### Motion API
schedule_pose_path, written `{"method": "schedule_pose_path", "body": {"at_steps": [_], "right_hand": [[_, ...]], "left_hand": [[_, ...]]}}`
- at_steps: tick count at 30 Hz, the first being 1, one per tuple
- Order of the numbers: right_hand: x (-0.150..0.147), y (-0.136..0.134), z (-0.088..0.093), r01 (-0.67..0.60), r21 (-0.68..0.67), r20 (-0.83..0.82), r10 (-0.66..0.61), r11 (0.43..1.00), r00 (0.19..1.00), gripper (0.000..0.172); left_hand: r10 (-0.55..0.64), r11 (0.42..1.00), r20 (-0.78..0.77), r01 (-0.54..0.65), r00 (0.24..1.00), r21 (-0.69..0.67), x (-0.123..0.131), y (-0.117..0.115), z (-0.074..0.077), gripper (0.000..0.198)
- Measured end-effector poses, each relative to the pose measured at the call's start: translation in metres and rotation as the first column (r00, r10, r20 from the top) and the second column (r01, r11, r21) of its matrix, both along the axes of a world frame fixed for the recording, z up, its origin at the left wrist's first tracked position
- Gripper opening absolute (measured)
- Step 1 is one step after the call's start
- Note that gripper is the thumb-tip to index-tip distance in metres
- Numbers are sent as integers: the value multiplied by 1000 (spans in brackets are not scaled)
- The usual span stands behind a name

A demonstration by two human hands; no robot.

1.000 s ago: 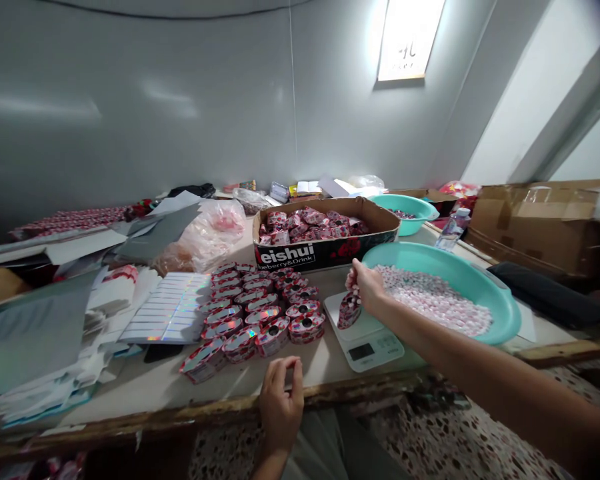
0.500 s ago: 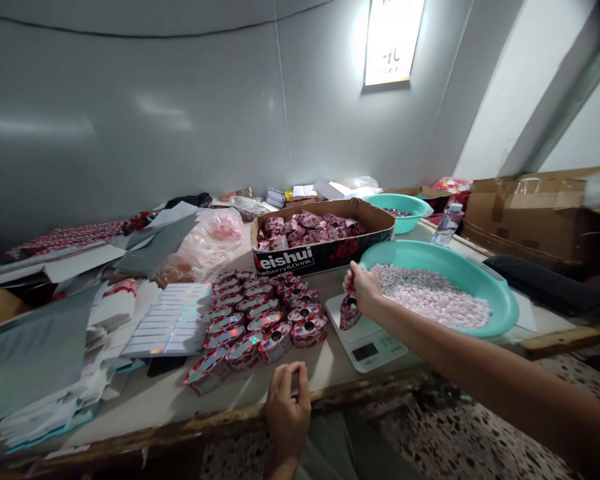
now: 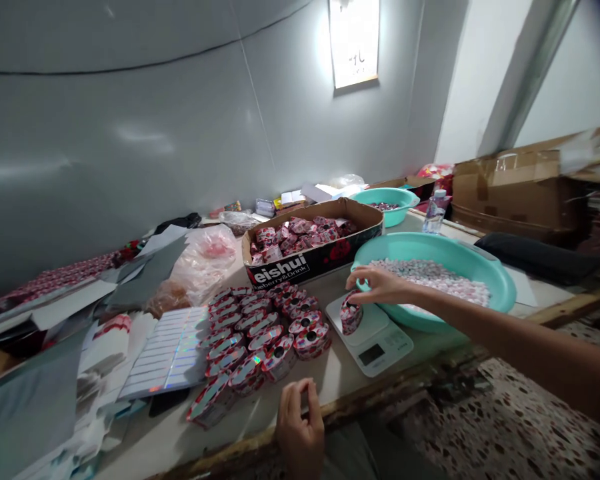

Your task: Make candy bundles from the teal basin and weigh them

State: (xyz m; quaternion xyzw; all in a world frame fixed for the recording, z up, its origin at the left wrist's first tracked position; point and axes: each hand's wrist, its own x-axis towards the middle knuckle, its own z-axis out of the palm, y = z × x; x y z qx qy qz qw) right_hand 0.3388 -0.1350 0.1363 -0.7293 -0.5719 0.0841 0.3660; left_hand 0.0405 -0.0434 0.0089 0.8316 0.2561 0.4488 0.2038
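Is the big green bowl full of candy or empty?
Partly full. The large teal plastic basin holds a layer of small pink and white wrapped candies that covers much of its bottom, well below the rim.

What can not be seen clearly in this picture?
Head view:
- Scale display: too small to read.
- Left hand: palm side hidden, so whether it holds anything is unclear.
- Box label: first letter cut off at the corner.
- Right hand contents: hidden by fingers.
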Motion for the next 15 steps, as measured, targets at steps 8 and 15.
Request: {"method": "schedule_pose_path", "body": {"at_steps": [8,15], "right_hand": [[4,1,-23,-4,15,212,0,1000,977,28],[5,4,-23,69,97,130,-81,993,988,13]], "left_hand": [[23,996,8,-23,1000,82,3,2,2,13],[12,993,10,-13,1000,115,5,3,4,14]]}}
